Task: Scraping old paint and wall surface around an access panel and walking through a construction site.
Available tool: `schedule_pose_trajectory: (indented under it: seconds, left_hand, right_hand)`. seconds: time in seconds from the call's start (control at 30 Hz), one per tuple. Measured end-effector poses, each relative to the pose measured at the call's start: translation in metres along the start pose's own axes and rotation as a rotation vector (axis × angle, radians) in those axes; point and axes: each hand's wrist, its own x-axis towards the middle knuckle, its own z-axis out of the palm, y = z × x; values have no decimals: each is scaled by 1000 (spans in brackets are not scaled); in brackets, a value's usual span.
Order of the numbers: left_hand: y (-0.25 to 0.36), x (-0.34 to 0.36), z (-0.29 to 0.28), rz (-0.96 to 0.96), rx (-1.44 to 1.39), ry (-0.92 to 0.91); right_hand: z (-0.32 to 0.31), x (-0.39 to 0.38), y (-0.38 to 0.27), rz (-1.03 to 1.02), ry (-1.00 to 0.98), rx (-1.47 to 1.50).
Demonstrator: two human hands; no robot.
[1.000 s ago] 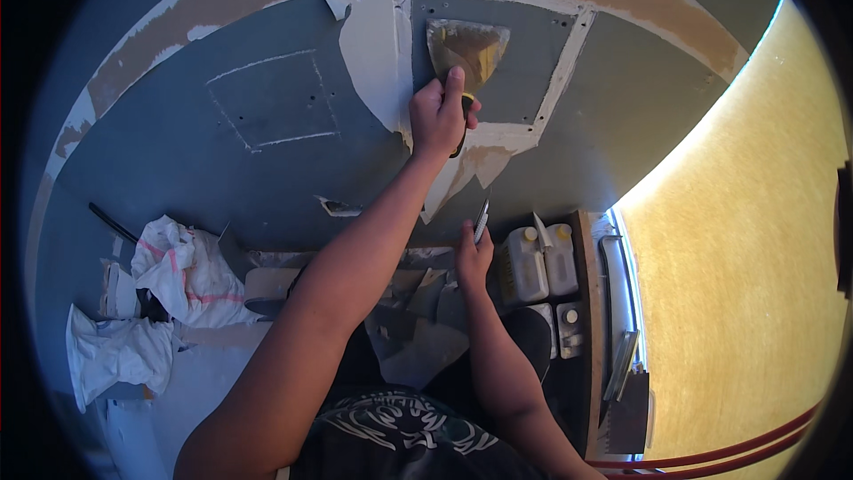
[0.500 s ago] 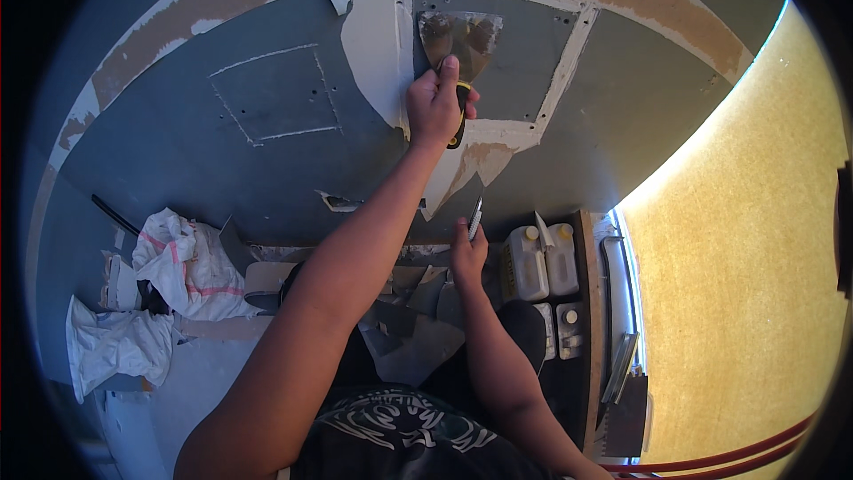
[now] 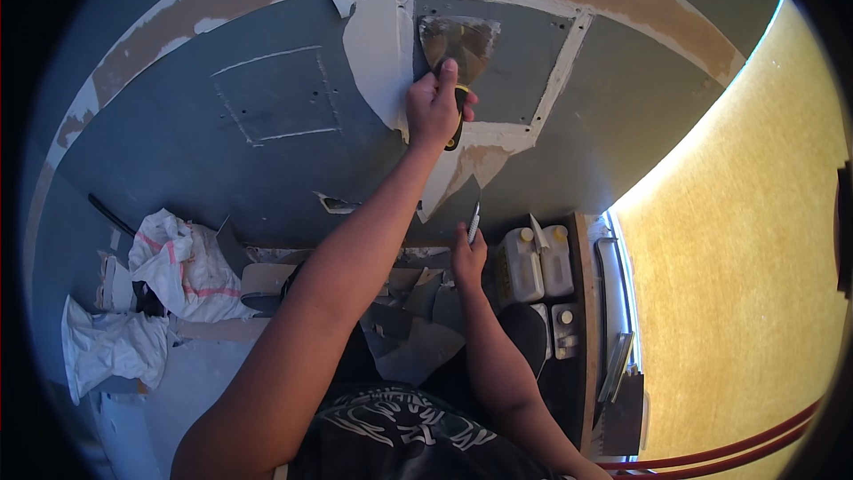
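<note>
My left hand (image 3: 434, 111) is wrapped round the black and yellow handle of a wide putty knife (image 3: 458, 40). Its smeared blade points up in front of a grey square panel (image 3: 520, 54) bordered by white filler; whether the blade touches the panel I cannot tell. Lower and to the right, my right hand (image 3: 469, 256) grips a slim utility knife (image 3: 474, 222), its tip pointing up near the lower end of a torn strip (image 3: 484, 163) of bared board on the grey wall.
A traced square (image 3: 277, 94) and a ragged hole (image 3: 338, 204) mark the wall. Below lie white sacks (image 3: 191, 267) and grey offcuts (image 3: 418, 338). White jugs (image 3: 522, 267) stand at the right beside a wooden edge (image 3: 582, 329). A bright yellowish surface (image 3: 737, 258) fills the far right.
Both hands keep their grips on the tools and stay almost in the same place. The view has shifted very slightly.
</note>
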Motion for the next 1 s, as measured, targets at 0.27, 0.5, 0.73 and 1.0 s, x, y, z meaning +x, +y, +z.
schedule_pose_trajectory:
  seconds: [0.27,0.5,0.73,1.0]
  left_hand:
    - [0,1,-3,38,27,-6]
    - [-3,1,-2,-9,26,-4]
    - [-8,3,-7,15,33,-4]
    - [-7,2,-3,1,2,12]
  right_hand:
    - [-2,0,-6,-17,16,-9]
    - [-4,6,-1,48,-14,10]
    - [-10,7,-14,18,4,-60]
    - [-14,15,-5,75,6,-45]
